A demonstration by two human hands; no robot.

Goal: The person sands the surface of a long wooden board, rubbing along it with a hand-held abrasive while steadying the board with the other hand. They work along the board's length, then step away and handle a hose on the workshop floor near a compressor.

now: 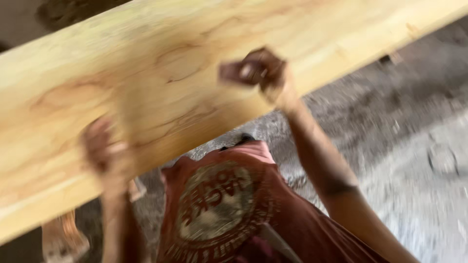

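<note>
A wide pale plank (161, 92) with brown grain lines runs across the view, from about 8 o'clock at the lower left up to 2 o'clock at the upper right, and fills most of the upper half. The right hand (258, 70) lies on the plank's face a little to the 1 o'clock side of centre, close to its lower edge; the fingers are curled together over a small dark piece (231, 72) pressed flat against the wood, which is too blurred to name. The left hand (105, 148) sits at about 8 o'clock, touching the plank near its lower edge; motion blur hides the fingers, so whether they are spread or closed cannot be told. Both forearms reach up from the bottom of the view. Below the plank, around 6 o'clock, hangs the person's reddish-brown shirt (234, 209) with a round pale print. Grey, rough ground (414, 146) spreads out at 3 to 4 o'clock. At 7 o'clock, under the plank, a bit of orange-brown wood (61, 236) shows.
</note>
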